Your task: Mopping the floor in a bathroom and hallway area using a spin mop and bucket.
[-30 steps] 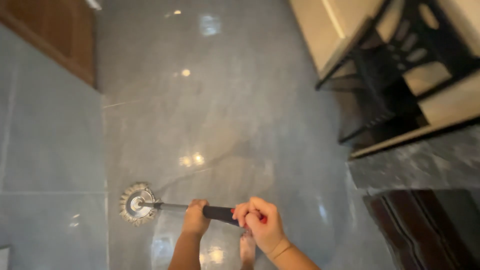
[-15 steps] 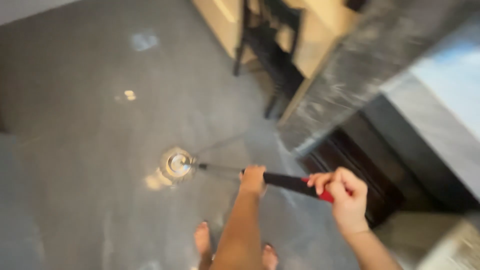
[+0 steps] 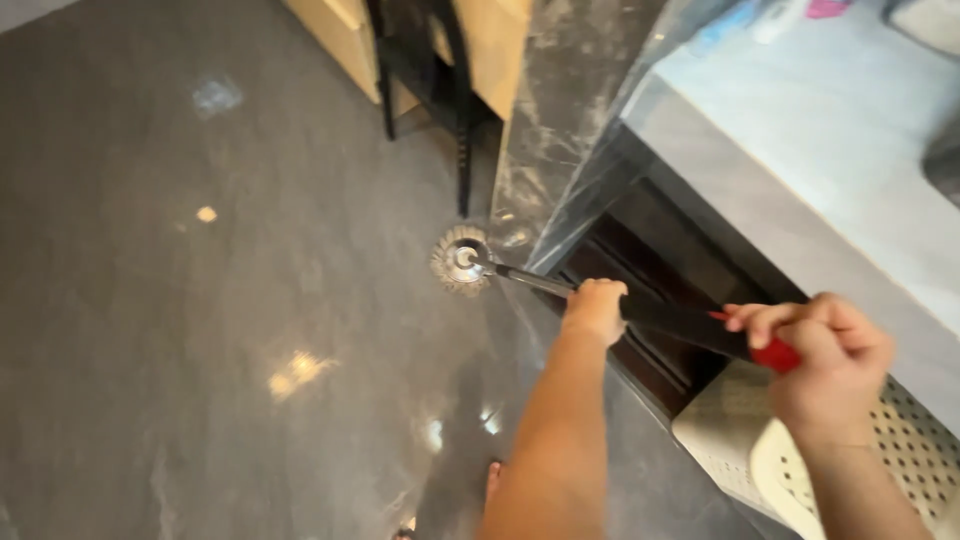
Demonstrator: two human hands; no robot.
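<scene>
Mop: our round grey string-headed mop with black-and-red handle (image 3: 462, 260) rests on the glossy grey floor (image 3: 200, 330).
Left hand (image 3: 595, 308): fingers curled round the shaft.
Right hand (image 3: 835, 365): fingers wrapped on the red end.

No labels, signs or screens show. At the top right, on the pale desk (image 3: 800, 140), lie two blurred flat things, one blue (image 3: 735, 25), one pink (image 3: 828, 8), that may be packages; too blurred to tell their shape or kind.
</scene>
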